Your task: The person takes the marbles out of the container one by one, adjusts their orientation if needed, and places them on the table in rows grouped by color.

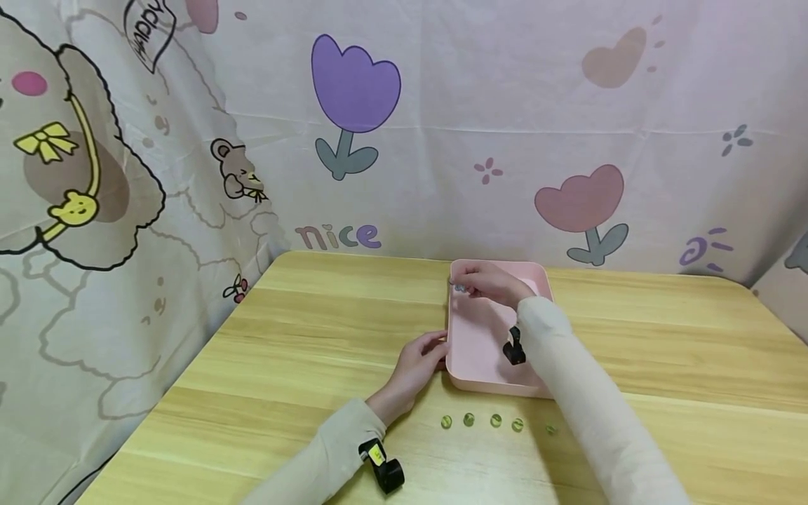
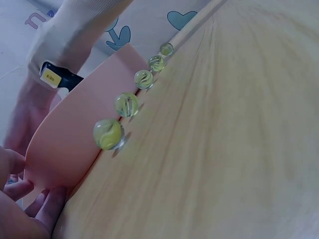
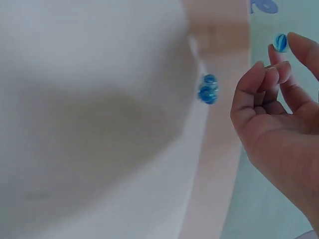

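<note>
A blue-swirled glass marble [image 3: 281, 43] is pinched between the thumb and index finger of my right hand [image 1: 489, 280], above the far left corner of the pink tray [image 1: 486, 330]. Its other fingers are curled in. Blue marbles [image 3: 208, 89] lie close together inside the tray against its wall, blurred in the right wrist view. My left hand [image 1: 413, 368] holds the tray's left side, with bent fingers [image 2: 50, 206] at its wall and rim. In front of the tray, several yellow-green marbles [image 1: 496, 420] sit in a loose row on the table.
The wooden table [image 1: 303, 351] spreads out on both sides of the tray. Behind it hangs a printed cloth [image 1: 442, 140] with flowers and bears. My right sleeve [image 1: 593, 393] crosses over the tray's right side.
</note>
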The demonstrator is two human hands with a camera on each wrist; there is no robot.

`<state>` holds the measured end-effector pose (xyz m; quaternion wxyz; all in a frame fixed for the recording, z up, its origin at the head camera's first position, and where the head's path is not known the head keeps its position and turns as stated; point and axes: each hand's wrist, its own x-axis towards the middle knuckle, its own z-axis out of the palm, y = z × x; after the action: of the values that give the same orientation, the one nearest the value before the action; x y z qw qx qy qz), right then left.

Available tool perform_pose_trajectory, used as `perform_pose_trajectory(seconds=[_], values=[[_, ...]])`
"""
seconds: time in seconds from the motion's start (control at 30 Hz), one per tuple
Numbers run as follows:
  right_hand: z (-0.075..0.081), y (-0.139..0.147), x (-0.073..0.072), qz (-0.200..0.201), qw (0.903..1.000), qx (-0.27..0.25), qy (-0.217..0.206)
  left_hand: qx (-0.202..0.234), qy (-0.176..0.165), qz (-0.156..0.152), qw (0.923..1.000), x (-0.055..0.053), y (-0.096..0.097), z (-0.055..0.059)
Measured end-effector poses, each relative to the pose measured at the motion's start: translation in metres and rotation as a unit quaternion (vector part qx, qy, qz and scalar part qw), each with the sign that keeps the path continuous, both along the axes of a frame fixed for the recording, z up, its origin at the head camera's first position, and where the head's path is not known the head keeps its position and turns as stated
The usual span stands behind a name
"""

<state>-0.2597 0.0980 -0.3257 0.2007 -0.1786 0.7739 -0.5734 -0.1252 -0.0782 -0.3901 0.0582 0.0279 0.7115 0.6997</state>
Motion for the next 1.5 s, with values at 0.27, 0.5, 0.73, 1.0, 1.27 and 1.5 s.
perform_pose_trajectory(seconds=[0.27,0.5,0.73,1.0,1.27,1.5], values=[[0.014,0.007,0.008,-0.022,0.9985,0.047,0.019,-0.002,-0.001,0.003,1.0,0.0,0.001,0.0],[0.029,0.005,0.023,-0.055,0.998,0.027,0.017,-0.004,-0.003,0.005,1.0,-0.002,0.0,-0.002],[0.036,0.0,0.041,-0.072,0.9963,0.018,0.042,-0.007,-0.011,0.008,0.9999,-0.002,-0.001,-0.001],[0.044,0.009,0.063,-0.102,0.9915,0.027,0.076,-0.01,-0.008,0.004,0.9999,-0.003,0.0,-0.001],[0.049,0.016,0.081,-0.132,0.978,0.027,0.159,-0.006,-0.008,0.006,0.9999,-0.005,0.001,0.001],[0.047,0.011,0.103,-0.142,0.9438,0.014,0.298,0.002,-0.005,0.002,1.0,-0.002,-0.001,-0.004]])
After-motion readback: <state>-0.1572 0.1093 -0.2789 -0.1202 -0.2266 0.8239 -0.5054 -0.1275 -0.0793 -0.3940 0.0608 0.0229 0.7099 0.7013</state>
